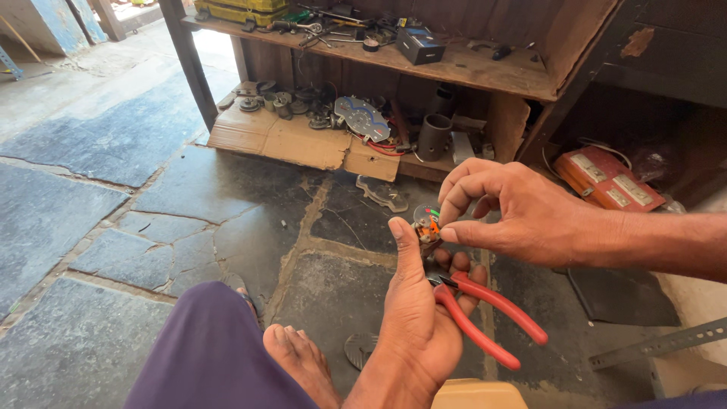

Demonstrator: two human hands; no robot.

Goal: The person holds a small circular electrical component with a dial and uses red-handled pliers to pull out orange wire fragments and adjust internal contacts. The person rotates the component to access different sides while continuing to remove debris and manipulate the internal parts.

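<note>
My left hand (418, 318) props a small round metal part with coloured wire ends (427, 225) on its upright thumb, so the wires face up; the same palm pinches a pair of red-handled steel pliers (485, 310), handles jutting out to its right. My right hand (522, 216), just above, closes finger and thumb on the part's top. Below both hands lies grey stone floor (151, 250); a cluttered wooden shelf (462, 68) stands well beyond my fingertips.

Left hand (415, 318) grips red-handled pliers (485, 314); right hand (515, 212) pinches small wired part (426, 225).
</note>
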